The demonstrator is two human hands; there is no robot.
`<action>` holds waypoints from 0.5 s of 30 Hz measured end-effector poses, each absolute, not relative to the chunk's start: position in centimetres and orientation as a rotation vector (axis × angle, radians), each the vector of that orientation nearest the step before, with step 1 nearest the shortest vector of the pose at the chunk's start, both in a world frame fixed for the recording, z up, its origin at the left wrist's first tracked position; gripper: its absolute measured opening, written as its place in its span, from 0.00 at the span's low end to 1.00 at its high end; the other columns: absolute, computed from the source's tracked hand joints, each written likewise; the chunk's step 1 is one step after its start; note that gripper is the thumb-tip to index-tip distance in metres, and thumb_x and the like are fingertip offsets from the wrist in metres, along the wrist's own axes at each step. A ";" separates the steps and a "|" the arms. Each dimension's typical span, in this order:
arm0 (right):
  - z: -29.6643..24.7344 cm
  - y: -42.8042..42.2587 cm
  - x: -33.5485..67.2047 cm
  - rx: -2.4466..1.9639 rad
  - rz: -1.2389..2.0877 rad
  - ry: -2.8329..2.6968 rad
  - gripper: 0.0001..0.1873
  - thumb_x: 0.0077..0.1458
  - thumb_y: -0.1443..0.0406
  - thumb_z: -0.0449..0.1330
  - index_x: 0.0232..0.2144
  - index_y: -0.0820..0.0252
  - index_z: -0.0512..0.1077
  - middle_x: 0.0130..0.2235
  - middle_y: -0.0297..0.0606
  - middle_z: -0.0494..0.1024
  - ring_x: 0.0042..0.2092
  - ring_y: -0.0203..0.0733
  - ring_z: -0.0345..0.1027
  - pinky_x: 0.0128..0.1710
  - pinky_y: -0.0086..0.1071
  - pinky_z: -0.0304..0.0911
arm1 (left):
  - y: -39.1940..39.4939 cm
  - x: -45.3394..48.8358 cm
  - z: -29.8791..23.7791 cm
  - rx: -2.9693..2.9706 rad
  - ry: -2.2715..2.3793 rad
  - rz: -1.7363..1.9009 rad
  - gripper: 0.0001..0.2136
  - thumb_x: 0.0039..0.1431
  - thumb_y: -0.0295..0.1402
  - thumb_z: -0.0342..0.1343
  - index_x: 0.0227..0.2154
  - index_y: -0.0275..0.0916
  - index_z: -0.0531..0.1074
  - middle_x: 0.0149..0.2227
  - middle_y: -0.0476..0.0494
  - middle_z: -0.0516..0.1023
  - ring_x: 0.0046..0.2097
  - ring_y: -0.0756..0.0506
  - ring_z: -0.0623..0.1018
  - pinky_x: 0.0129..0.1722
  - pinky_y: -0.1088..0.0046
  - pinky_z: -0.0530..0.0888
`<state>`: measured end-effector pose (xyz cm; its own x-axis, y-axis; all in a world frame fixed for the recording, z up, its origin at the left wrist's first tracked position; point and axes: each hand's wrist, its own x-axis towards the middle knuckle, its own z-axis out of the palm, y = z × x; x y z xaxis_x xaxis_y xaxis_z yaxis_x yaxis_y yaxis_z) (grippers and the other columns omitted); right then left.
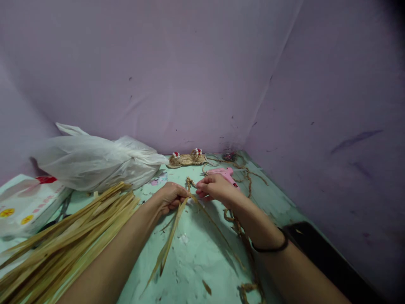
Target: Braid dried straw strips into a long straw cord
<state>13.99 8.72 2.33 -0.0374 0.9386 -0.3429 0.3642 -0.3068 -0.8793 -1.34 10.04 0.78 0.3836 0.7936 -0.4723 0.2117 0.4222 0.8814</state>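
Observation:
My left hand (170,196) is closed in a pinch on long dry straw strips (169,240) that trail toward me over the pale green table (196,257). My right hand (214,188) is also closed, pinching the twisted top of the same straw braid (190,184) just right of the left hand. The two hands almost touch. A braided straw rope (243,240) runs under my right forearm, which wears a black band (272,247).
A bundle of straw strips (66,236) lies at the left, a white plastic bag (95,162) behind it, and a white box (23,204) at the far left. A pink glue gun (225,173) and small woven sandals (186,159) sit near the purple wall. A black object (319,249) lies at the right.

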 end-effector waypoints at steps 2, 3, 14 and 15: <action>1.8 8.7 13.6 -1.576 1.628 -1.226 0.03 0.45 0.71 0.54 0.23 0.66 0.68 0.21 0.38 0.71 0.22 0.33 0.64 0.24 0.27 0.61 | 10.1 -1.4 0.7 1.129 1.144 0.486 0.07 0.32 0.32 0.53 0.13 0.35 0.61 0.10 0.56 0.57 0.11 0.60 0.49 0.12 0.80 0.41; 1.6 8.5 13.3 -1.517 1.735 -1.194 0.04 0.45 0.71 0.53 0.22 0.66 0.67 0.20 0.37 0.70 0.22 0.33 0.64 0.24 0.27 0.61 | 10.1 -1.4 0.5 1.141 1.142 0.489 0.07 0.32 0.32 0.53 0.13 0.35 0.61 0.10 0.56 0.57 0.11 0.60 0.49 0.12 0.80 0.41; 0.9 8.4 12.3 -1.775 1.405 -1.382 0.07 0.35 0.71 0.55 0.11 0.62 0.60 0.08 0.26 0.54 0.11 0.26 0.42 0.12 0.25 0.36 | 9.6 -1.1 1.1 1.443 1.354 0.431 0.04 0.33 0.27 0.51 0.10 0.33 0.65 0.08 0.53 0.59 0.13 0.57 0.54 0.14 0.80 0.49; 0.7 8.5 12.4 -1.745 1.404 -1.392 0.07 0.34 0.71 0.55 0.11 0.62 0.61 0.09 0.26 0.54 0.11 0.25 0.42 0.12 0.25 0.36 | 9.7 -1.2 1.3 1.494 1.378 0.399 0.05 0.33 0.27 0.51 0.10 0.33 0.66 0.08 0.52 0.59 0.14 0.57 0.54 0.15 0.80 0.50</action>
<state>12.38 8.48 0.66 -0.0543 0.9123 -0.4059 0.3982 -0.3530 -0.8467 -1.22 9.65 1.27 0.2900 0.8792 -0.3781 0.5412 0.1752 0.8225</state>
